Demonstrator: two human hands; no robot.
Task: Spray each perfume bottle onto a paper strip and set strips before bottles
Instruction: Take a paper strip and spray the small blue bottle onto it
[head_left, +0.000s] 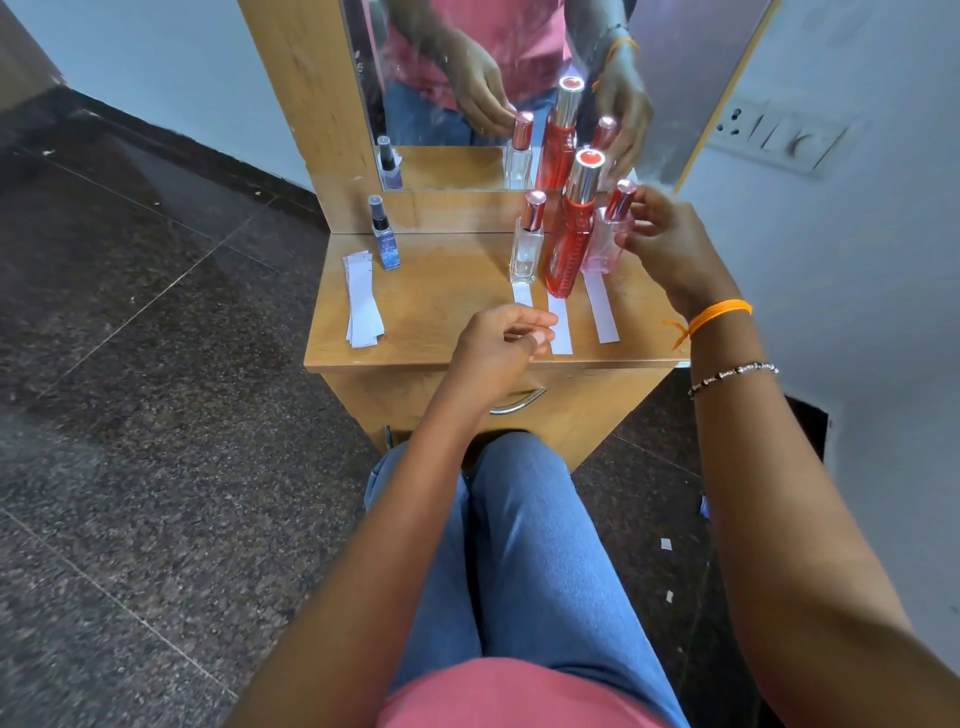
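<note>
Head view, seated at the dressing table (415, 291). Nearest, my knees in blue jeans (519, 545) sit below the drawer handle (519, 402). Above the table's front edge, my left hand (501, 345) is loosely curled, fingers half closed; whether the fingertips pinch the near end of the left paper strip (522, 295) cannot be told. Beside it lie the middle strip (560, 327) and the right strip (601, 312), each flat on the wood, running from the base of a bottle toward me. At the left, a stack of spare strips (362, 301) lies apart from these, with the small blue bottle (384, 234) standing just behind it. Farther back stand, left to right, the clear bottle (527, 244), the tall red bottle (571, 234) and the pink bottle (605, 244), close together. My right hand (670, 244), orange thread at the wrist, grasps the pink bottle, fingertips on its cap and shoulder. Behind, the mirror (493, 78) repeats bottles and hands.
</note>
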